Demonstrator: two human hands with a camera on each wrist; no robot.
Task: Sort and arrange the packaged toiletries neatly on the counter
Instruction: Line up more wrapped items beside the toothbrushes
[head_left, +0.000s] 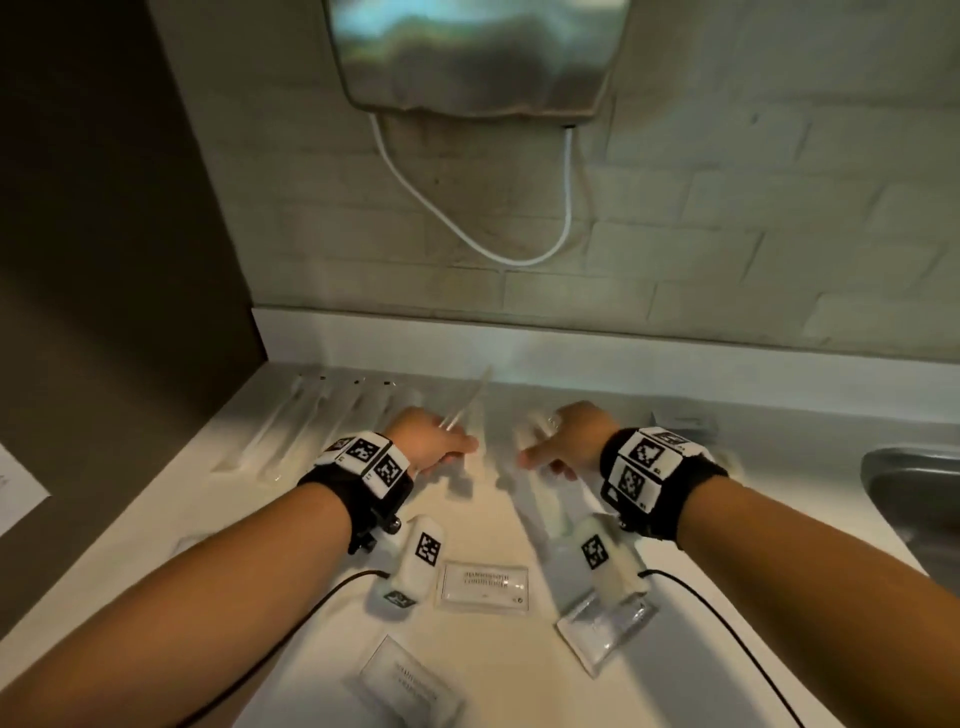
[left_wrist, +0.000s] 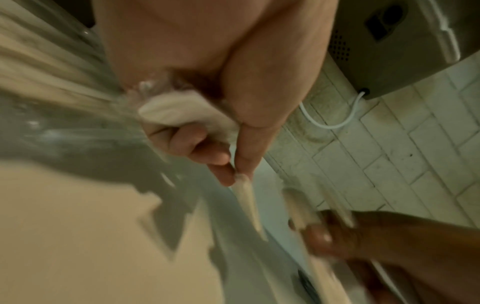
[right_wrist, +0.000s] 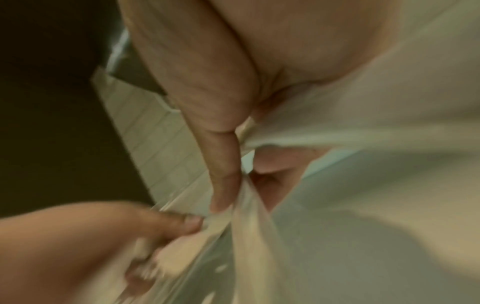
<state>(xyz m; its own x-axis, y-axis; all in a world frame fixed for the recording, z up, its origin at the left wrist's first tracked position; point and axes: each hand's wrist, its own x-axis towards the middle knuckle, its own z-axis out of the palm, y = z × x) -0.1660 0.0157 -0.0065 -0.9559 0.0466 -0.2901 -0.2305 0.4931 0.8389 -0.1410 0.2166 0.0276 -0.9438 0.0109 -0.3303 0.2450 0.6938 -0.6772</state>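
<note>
Over the middle of the white counter (head_left: 291, 545), my left hand (head_left: 457, 449) grips a long clear-wrapped packet (head_left: 467, 402) that slants up toward the wall. The left wrist view shows the fingers (left_wrist: 197, 142) curled round its white end (left_wrist: 187, 115). Close to the right, my right hand (head_left: 540, 457) pinches a pale wrapped packet (head_left: 530, 428); in the blurred right wrist view, the thumb (right_wrist: 221, 176) presses on clear wrapping (right_wrist: 249, 222). A row of long wrapped packets (head_left: 311, 415) lies at the back left. Three flat sachets lie near me: one central (head_left: 485, 584), one nearer (head_left: 410, 686), one to the right (head_left: 605, 623).
A steel sink (head_left: 909, 493) is set into the counter at the right. A metal hand dryer (head_left: 478, 52) hangs on the brick wall with a white cable (head_left: 493, 249) looping below it. A dark wall (head_left: 104, 260) closes off the left side.
</note>
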